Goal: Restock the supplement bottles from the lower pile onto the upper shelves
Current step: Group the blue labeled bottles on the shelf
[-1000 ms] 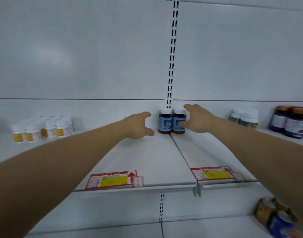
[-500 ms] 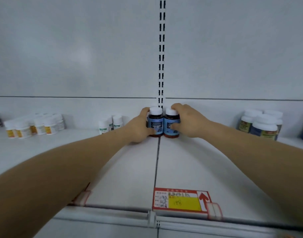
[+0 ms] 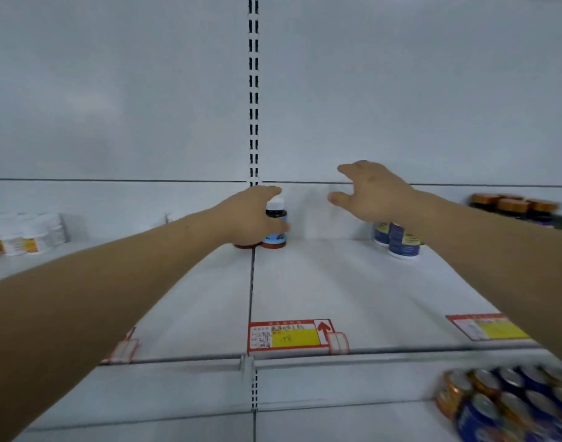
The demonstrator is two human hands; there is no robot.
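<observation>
Upper shelf mid-frame mostly bare; lower pile of bottles bottom right waits, so restocking barely begun; left hand wrapped round blue-label bottle at centre back; right hand empty, fingers spread.

Shelf-edge price tag, red border w/ yellow block, red up-arrow at right: several rows of small handwritten/printed chars, too blurry to read. 2nd price tag at right, same red/yellow format, print smeared, unreadable. 3rd tag at left seen edge-on, no text visible. Brown bottle w/ blue label: print not legible. Blue-label bottles at right & yellow-label white bottles at left: label text blurred. No brand or number can be made out.
</observation>
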